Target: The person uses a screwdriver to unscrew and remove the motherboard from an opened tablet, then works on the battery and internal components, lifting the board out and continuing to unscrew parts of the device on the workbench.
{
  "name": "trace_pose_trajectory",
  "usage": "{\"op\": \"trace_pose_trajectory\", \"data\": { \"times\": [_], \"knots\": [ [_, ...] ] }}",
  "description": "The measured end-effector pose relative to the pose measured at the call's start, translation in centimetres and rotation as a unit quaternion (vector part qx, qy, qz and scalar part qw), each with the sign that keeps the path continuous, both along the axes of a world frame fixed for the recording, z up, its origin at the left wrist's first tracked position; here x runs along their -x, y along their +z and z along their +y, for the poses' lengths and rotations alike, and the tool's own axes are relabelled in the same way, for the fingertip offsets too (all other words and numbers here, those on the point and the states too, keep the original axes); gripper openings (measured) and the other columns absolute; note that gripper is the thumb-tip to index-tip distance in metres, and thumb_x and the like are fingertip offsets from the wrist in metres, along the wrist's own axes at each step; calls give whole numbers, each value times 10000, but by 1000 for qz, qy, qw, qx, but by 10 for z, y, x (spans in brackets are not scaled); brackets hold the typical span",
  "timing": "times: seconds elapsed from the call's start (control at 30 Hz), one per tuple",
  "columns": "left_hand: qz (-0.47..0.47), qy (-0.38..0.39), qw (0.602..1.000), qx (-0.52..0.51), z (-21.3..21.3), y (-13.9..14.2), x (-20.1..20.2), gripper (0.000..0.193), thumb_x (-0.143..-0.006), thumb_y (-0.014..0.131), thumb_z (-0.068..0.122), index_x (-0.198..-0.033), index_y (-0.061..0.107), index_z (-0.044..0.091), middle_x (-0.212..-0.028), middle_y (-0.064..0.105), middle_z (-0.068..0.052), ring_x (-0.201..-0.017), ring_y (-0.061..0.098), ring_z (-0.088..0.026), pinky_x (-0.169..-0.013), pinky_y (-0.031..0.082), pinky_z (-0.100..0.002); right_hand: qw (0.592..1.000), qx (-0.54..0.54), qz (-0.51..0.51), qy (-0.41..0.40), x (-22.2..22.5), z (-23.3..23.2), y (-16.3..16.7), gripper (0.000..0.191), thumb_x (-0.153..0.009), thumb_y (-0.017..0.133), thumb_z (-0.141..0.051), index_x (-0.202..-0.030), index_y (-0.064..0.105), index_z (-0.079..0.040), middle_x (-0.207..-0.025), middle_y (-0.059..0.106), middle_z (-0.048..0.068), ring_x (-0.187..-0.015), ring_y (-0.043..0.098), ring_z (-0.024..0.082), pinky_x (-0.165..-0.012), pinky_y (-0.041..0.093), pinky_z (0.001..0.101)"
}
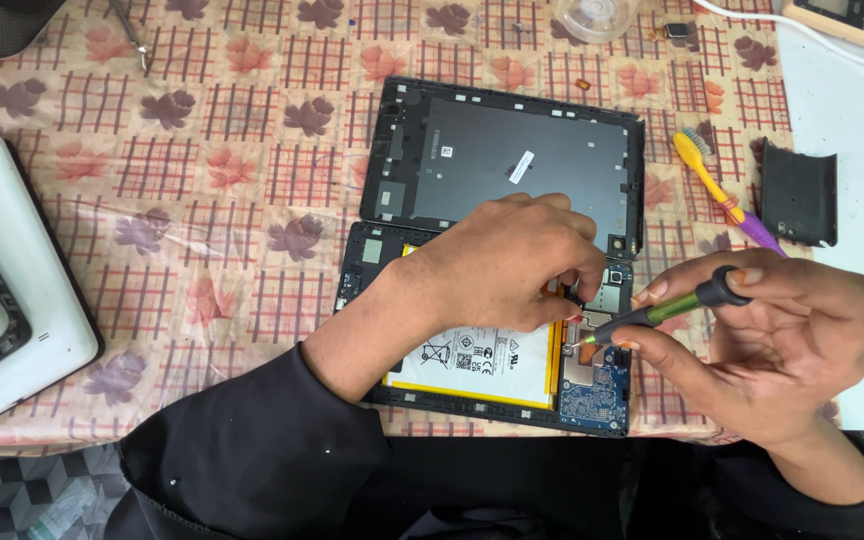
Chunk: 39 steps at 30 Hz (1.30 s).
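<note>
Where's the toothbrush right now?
In the head view, the yellow-and-purple toothbrush lies on the patterned tablecloth at the right, between the removed tablet back cover and a small black cover piece.

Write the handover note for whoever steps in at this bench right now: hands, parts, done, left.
Left hand: rests on the opened tablet, fingertips by the circuit board.
Right hand: grips the green-handled screwdriver, tip down on the board beside the white battery.
Done: back cover is off, lying just above the tablet.
Left: work at the screwdriver tip; battery and board are in place.
Nearby: yellow-purple brush, small black cover.
</note>
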<state>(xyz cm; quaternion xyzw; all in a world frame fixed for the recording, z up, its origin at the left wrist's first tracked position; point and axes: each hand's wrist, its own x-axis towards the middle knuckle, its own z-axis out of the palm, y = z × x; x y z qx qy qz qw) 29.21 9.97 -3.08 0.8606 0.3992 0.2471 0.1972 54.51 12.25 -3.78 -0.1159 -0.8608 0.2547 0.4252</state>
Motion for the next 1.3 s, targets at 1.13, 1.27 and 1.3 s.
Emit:
{"op": "trace_pose_trajectory", "data": {
  "times": [1.13,1.27,1.3],
  "knots": [
    [25,10,999,42,39,8,-31,175,-749,853,265,-878,765,187,-829,647,31,-955,635,-188,-896,485,-410,967,185,66,160,-24,51,-3,588,-835,739,48,-1275,407,-158,-1180,618,189,-1158,687,249,-1145,589,531],
    [24,6,999,37,41,8,-32,176,-753,853,271,-867,755,179,-828,649,32,-961,637,-188,-912,480,-413,969,166,83,164,-24,58,-4,572,-869,736,90,-1283,416,-141,-1116,661,179,-993,766,232,-1008,667,460],
    [32,9,999,38,43,8,-32,182,-752,854,271,-866,751,175,-831,648,31,-970,637,-188,-915,480,-413,961,189,83,182,-25,58,-4,546,-892,712,94,-1293,426,-142,-1146,657,193,-992,768,248,-1057,643,486]
  ]
}}
